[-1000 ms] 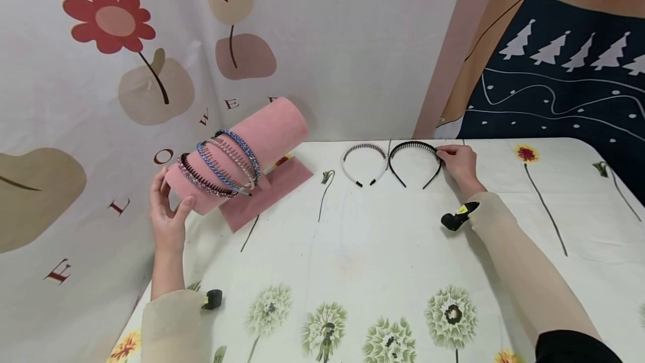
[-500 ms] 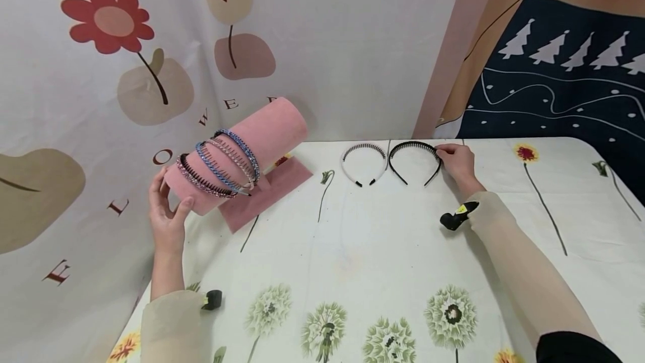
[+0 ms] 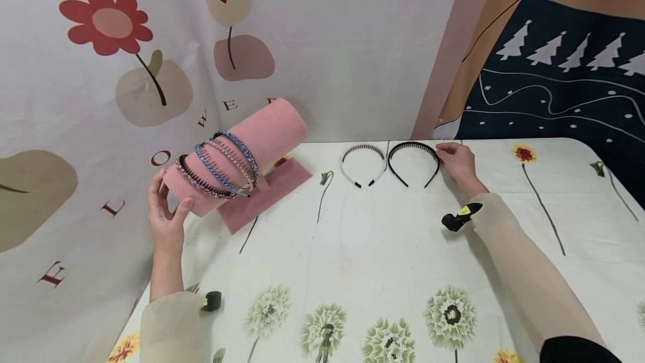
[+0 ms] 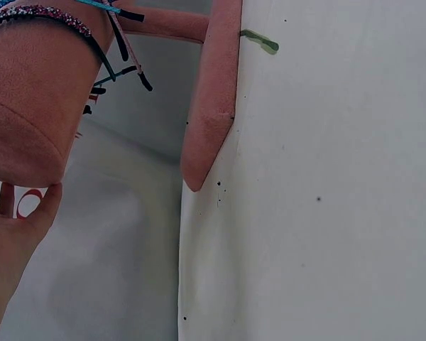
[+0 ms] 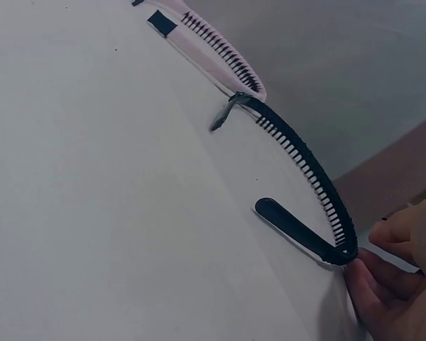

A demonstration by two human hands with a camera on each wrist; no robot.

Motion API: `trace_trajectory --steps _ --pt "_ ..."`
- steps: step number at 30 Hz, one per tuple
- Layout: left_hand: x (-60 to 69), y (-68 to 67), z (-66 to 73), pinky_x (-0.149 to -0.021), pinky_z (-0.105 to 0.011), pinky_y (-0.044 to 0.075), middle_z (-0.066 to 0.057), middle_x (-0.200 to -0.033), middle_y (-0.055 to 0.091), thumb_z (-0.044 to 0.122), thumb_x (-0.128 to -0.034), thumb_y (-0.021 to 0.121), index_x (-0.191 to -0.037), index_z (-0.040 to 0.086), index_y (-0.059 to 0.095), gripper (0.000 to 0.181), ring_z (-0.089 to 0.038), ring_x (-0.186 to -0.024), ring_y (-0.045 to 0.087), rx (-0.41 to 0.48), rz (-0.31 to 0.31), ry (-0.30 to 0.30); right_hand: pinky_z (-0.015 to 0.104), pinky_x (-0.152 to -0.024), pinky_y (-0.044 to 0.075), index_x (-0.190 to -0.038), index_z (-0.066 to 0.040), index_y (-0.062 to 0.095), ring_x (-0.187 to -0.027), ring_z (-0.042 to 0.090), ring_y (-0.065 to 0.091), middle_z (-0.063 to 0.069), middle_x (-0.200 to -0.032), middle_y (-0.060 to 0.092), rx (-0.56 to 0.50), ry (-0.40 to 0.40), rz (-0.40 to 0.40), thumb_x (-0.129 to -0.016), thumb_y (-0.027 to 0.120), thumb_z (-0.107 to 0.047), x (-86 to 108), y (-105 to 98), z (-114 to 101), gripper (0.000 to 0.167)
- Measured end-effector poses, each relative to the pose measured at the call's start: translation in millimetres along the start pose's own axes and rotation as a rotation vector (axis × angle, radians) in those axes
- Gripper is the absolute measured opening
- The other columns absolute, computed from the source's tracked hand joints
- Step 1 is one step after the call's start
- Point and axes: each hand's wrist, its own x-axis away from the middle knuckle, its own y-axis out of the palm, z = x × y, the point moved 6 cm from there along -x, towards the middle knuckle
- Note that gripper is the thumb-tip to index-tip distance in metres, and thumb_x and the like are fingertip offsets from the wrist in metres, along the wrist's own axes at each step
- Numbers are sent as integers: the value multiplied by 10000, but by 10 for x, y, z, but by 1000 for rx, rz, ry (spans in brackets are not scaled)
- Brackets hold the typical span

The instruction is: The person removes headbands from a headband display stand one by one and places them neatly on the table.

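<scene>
Fingers and thumb of the left hand (image 3: pixel 167 217) spread around the near, lower end of a pink headband stand (image 3: pixel 267 125), grasping it by the rim. Its padded roll slants up towards the right, and its flat base (image 3: pixel 264 198) rests on the table at the left. Four headbands circle the roll close together: one dark with pinkish glitter (image 3: pixel 201 185) nearest the gripped end, then a blue one (image 3: pixel 210 171), a pink one (image 3: pixel 237 159) and another blue glittery one (image 3: pixel 244 151). Well to the right, the right hand (image 3: pixel 456 167) lies at the far edge of the table beside a black headband (image 3: pixel 414 144); in the right wrist view the fingertips touch or nearly touch the band at its bend, while the thumb stands apart from it, so the fingers look loose rather than clamped. That black headband lies on the table with its teeth inward and its tips pointing towards the person. Just left of it sits a pale headband (image 3: pixel 363 147) with dark teeth and black tips, the two nearly meeting. Beneath everything spreads a white tablecloth (image 3: pixel 378 251) printed with flowers, and behind it hangs a pale curtain (image 3: pixel 342 71).
</scene>
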Motion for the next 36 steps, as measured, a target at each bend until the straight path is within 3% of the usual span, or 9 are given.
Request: trace_trajectory --steps 4,8,12,17,25,31,36 --pt "1 -3 -11 -968 -167 476 -42 -1525 441 -15 -864 659 -1481 137 436 673 -221 -1434 331 20 2 12 208 -853 442 -1369 -50 593 -1204 244 552 182 -1369 597 -10 1 -2 -1029 496 -196 28 -25 -9 382" --pt "-1 1 -13 -942 -159 486 -66 -1511 453 -37 -858 647 -1476 105 438 669 -229 -1414 351 52 1 44 140 -796 454 -1361 -50 599 -980 83 601 176 -1345 614 -27 -3 0 -1026 500 -193 37 -42 -11 378" --pt "-3 3 -11 -929 -150 493 -75 -1505 459 -39 -855 645 -1476 92 437 667 -232 -1403 362 56 2 60 123 -782 465 -1357 -52 602 -829 -36 533 168 -1341 613 -44 1 2 -1024 507 -194 34 -52 1 374" --pt "-4 2 -11 -931 -149 492 -56 -1505 464 -35 -852 650 -1477 112 441 676 -229 -1413 358 44 9 42 165 -852 502 -1356 -49 600 -887 -14 549 169 -1352 603 -50 4 7 -1023 511 -191 40 -71 6 372" --pt "0 2 -19 -945 -153 483 -24 -1514 450 -46 -856 642 -1487 127 425 689 -213 -1427 336 44 1 9 127 -798 471 -1365 -49 591 -933 21 558 176 -1363 597 -47 -8 1 -1020 518 -208 95 -100 -1 386" --pt "4 -1 -26 -960 -155 474 -23 -1517 449 -58 -861 635 -1491 124 418 691 -219 -1433 327 27 2 4 194 -894 531 -1369 -43 581 -970 40 560 178 -1374 580 -73 -15 3 -1012 530 -200 131 -103 1 394" --pt "6 1 -7 -968 -170 470 -44 -1526 447 -45 -854 642 -1485 134 434 688 -230 -1439 330 22 11 10 96 -789 504 -1359 -37 586 -885 -30 532 168 -1353 589 -92 -47 -3 -1005 535 -184 178 -95 -25 387"
